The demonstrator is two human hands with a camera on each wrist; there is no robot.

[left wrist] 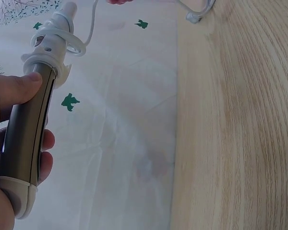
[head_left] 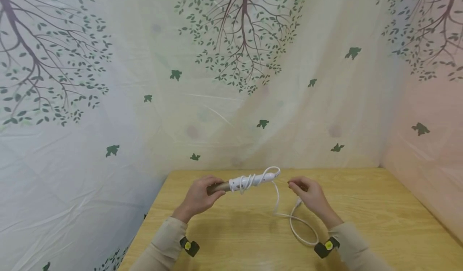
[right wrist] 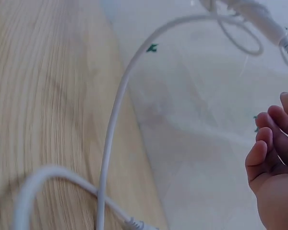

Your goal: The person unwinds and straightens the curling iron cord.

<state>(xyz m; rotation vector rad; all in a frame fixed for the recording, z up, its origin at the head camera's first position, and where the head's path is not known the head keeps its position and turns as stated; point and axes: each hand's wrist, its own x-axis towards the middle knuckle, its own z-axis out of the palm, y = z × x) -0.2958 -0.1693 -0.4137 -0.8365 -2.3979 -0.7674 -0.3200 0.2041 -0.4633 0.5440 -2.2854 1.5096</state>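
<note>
My left hand (head_left: 199,195) grips a hair styling iron by its bronze barrel (left wrist: 26,124), thumb along the top and fingers wrapped beneath. The iron's white handle (head_left: 258,179) points to the right, tilted slightly up, above the table. Several turns of white cord (head_left: 249,181) wind round the handle. A free length of this cord hangs from it and loops (head_left: 305,243) on the table side near my right wrist. Off the handle's end, my right hand (head_left: 314,196) hovers with loosely bent fingers (right wrist: 257,155), holding nothing. The cord's plug end (left wrist: 194,18) shows near that hand.
A light wood table (head_left: 238,239) lies under both hands. Pale curtains (head_left: 224,114) with printed trees and leaves stand behind it and along both sides. Each wrist wears a dark strap (head_left: 326,247) with a yellow mark.
</note>
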